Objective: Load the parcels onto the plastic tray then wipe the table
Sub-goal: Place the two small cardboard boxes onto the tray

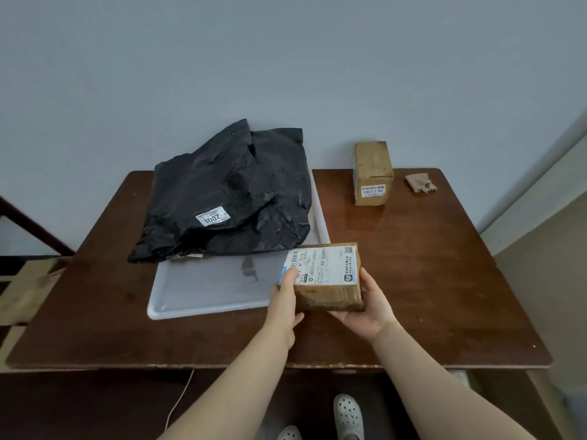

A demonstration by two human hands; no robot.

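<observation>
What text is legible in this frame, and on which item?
"2001": white sticker on the black bag.
"76-3-2307": sticker on the upright box, printed upside down.
"501E M1 A21B" (uncertain): label on the held box, between left hand and right hand.
Fine print and barcodes: unreadable.

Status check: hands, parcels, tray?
Both hands, left and right, gripping labelled cardboard box at white tray corner. Black bag parcel on tray. Upright box remains on table.
</observation>
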